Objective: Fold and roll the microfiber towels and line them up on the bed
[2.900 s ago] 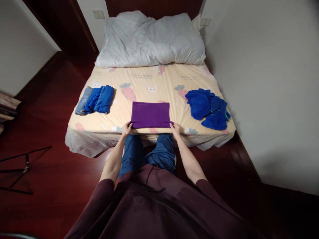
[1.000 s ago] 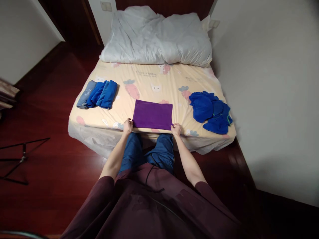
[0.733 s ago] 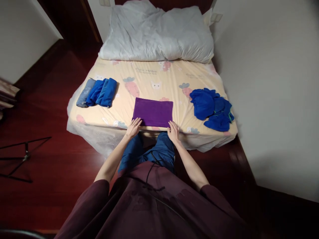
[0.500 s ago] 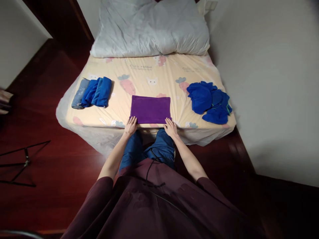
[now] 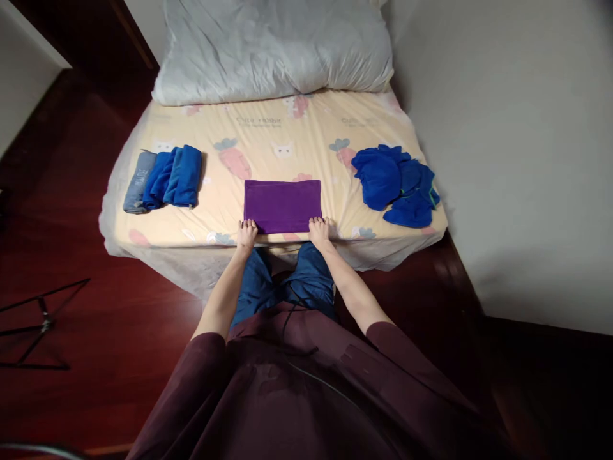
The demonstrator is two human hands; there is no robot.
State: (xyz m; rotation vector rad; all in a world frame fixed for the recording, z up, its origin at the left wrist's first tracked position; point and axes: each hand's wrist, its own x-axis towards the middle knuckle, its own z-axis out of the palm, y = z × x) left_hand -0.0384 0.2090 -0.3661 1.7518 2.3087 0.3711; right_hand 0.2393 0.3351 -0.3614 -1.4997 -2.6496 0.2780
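Observation:
A purple towel (image 5: 282, 206), folded into a flat rectangle, lies near the front edge of the bed. My left hand (image 5: 247, 234) is at its near left corner with the fingers curled closed on the edge. At the near right corner, my right hand (image 5: 320, 232) grips the same edge with bent fingers; the thumbs are mostly hidden. Two blue rolled towels (image 5: 184, 176) and a grey-blue one (image 5: 140, 182) lie side by side on the left. To the right sits a loose heap of crumpled blue towels (image 5: 395, 182).
A patterned yellow sheet (image 5: 272, 144) covers the bed, with a thick grey quilt (image 5: 272, 51) piled at the back. A pale wall (image 5: 502, 160) rises on the right. Black tripod legs (image 5: 43, 326) stand on the red floor (image 5: 134, 332) at left.
My fingers, laid out flat on the towel's near corners before, are now curled round its near edge. The view has shifted slightly; the other towels lie as before.

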